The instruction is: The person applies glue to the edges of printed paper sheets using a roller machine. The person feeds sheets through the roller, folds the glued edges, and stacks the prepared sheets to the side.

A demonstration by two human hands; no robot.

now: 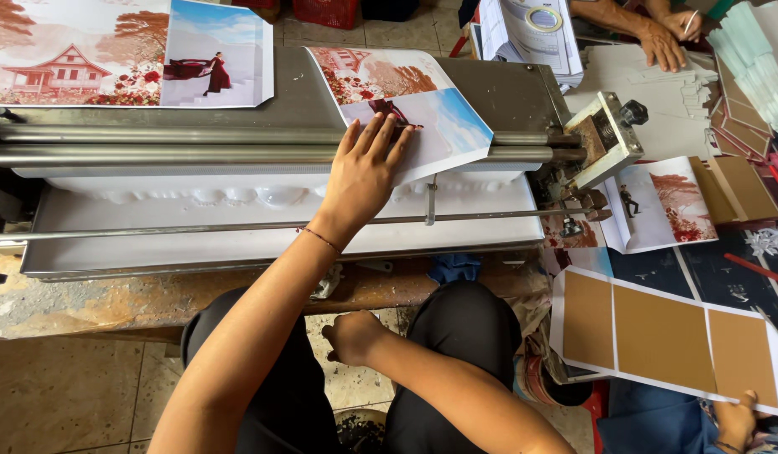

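My left hand [365,168] lies flat with fingers spread on a printed sheet [431,118] showing red trees, sky and a figure in a red dress. The sheet curls over the metal rollers [153,145] of a long glue machine. White glue fills the tray [195,197] under the rollers. My right hand [352,335] is closed in a fist below the bench edge, above my lap. I cannot see anything in it.
Two more printed sheets [128,50] lie on the machine's far left. A brown three-panel board [666,336] is held by another person's hand [735,420] at the lower right. Someone else's hands [662,38] work at the top right, next to stacked paper and card pieces [742,109].
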